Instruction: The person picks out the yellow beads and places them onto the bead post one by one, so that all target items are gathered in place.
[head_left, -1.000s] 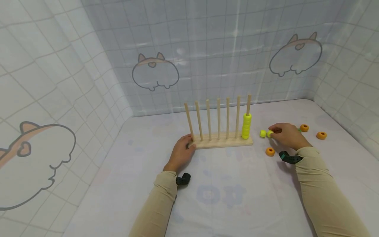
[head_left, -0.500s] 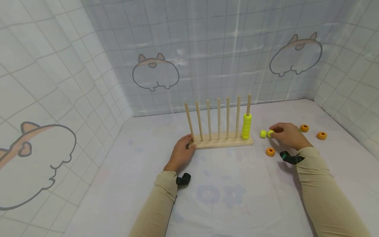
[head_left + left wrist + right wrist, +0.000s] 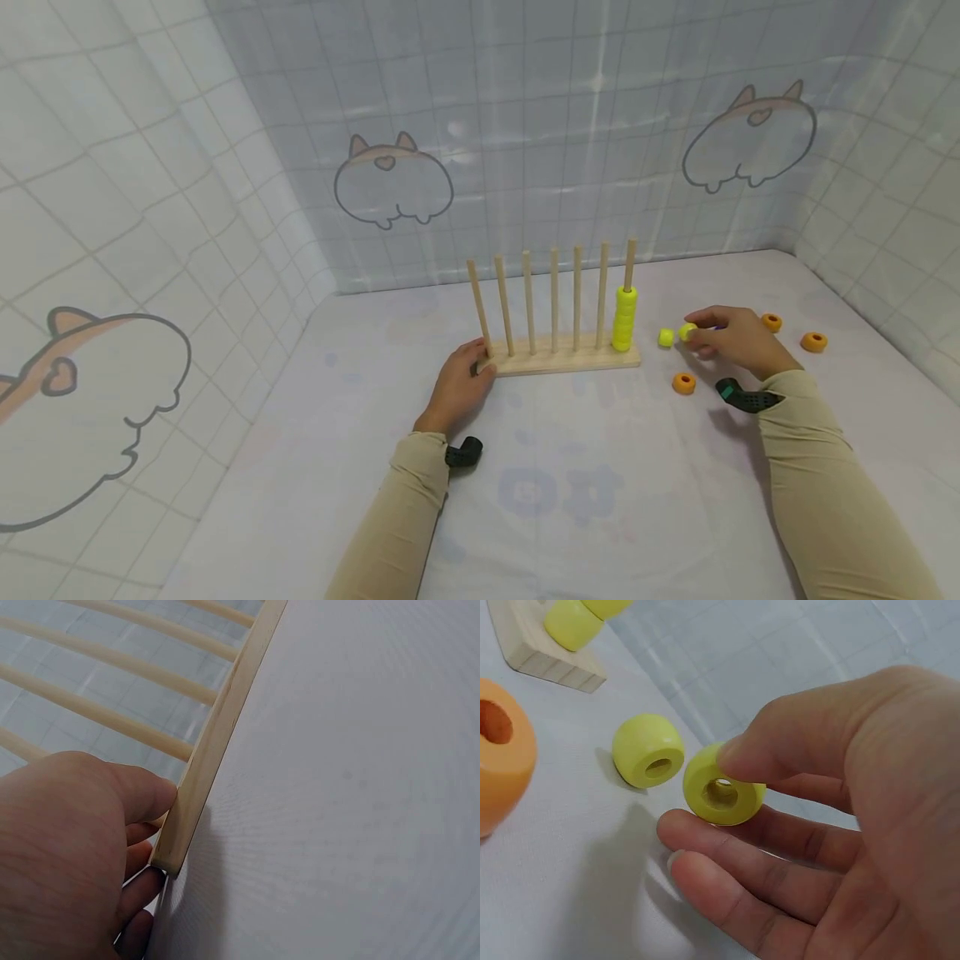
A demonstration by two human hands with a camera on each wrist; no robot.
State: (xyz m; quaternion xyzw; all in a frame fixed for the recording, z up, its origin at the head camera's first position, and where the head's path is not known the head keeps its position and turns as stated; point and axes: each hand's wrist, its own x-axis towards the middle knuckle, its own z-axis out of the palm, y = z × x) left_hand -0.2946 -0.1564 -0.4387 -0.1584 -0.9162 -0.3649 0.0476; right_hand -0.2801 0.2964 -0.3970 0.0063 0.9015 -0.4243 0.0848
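Note:
A wooden rack (image 3: 562, 360) with a row of upright pegs stands on the table. Its rightmost peg carries a stack of yellow beads (image 3: 623, 319); the other pegs are bare. My left hand (image 3: 459, 387) grips the rack's left end, thumb on the front edge of the base (image 3: 202, 772) and fingers around behind. Between thumb and fingers, my right hand (image 3: 738, 340) pinches a yellow bead (image 3: 721, 786), its hole facing the wrist camera. Just left of it, a second yellow bead (image 3: 666, 337) lies on the cloth.
An orange bead (image 3: 684, 383) lies in front of the right hand. Two more orange beads, one farther back (image 3: 771, 322) and one at the right (image 3: 814, 342), lie beyond it. A purple bit (image 3: 720, 327) shows behind the right fingers. Tile-patterned cloth walls enclose the table.
My right hand has lifted slightly and shifted a little right with the yellow bead, widening its gap from the other yellow bead. The left hand and rack stay put.

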